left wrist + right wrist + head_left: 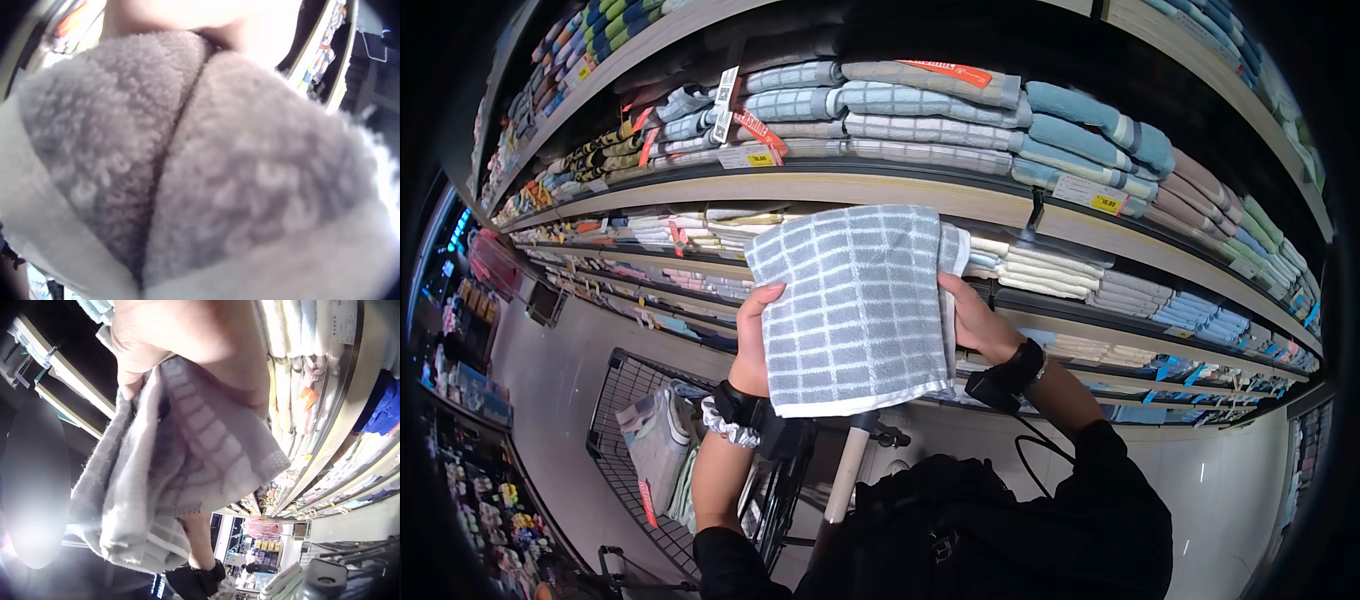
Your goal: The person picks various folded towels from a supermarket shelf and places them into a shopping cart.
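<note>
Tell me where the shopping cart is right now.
In the head view, the shopping cart is at lower left, below the left hand, partly hidden by the left forearm.

I see free room over the floor (1220,490), right and below of the checked towel (855,310); beyond the towel, the shelf board (880,190) blocks, below-left the cart (610,430), directly below a pale pole (847,475).

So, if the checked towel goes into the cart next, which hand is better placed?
Probably the left hand: it grips the checked towel on the side nearer the cart, which stands to the left. The right hand grips the opposite side, farther away.
</note>
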Available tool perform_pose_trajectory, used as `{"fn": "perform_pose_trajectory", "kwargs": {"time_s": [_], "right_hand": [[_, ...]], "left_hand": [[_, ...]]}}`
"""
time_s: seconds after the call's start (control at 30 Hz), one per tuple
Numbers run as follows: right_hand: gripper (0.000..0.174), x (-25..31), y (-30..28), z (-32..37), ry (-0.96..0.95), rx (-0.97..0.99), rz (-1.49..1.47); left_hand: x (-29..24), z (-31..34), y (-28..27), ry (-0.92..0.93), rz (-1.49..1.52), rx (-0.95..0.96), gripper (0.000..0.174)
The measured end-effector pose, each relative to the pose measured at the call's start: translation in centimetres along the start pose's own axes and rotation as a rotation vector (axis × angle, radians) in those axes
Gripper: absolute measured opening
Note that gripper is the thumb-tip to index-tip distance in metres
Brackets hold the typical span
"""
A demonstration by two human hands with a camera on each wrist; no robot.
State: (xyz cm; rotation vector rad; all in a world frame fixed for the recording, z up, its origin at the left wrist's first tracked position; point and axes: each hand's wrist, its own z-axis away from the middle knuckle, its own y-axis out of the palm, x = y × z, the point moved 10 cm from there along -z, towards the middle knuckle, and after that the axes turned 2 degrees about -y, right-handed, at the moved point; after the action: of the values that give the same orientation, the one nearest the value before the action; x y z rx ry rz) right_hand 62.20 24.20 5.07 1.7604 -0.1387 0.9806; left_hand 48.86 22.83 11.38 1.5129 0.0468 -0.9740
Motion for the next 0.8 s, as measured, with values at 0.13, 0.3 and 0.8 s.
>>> {"fn": "perform_pose_trajectory", "kwargs": {"time_s": [0.13, 0.3, 0.8], "right_hand": [[0.035, 0.3, 1.7, -1.3, 0.002, -0.137, 0.153], [0.037, -1.4, 6.3, -4.3, 0.074, -0.044, 0.251], [0.031, -16.8, 16.6, -15.4, 0.189, 0.226, 0.627]], "left_hand": [[-2.5, 2.4, -2.6, 0.038, -0.053, -0.129, 0.037], [-4.3, 6.8, -7.4, 0.068, 0.012, -0.351, 0.031], [-9.9, 23.0, -19.1, 0.250, -0.229, -0.692, 0.034]]}}
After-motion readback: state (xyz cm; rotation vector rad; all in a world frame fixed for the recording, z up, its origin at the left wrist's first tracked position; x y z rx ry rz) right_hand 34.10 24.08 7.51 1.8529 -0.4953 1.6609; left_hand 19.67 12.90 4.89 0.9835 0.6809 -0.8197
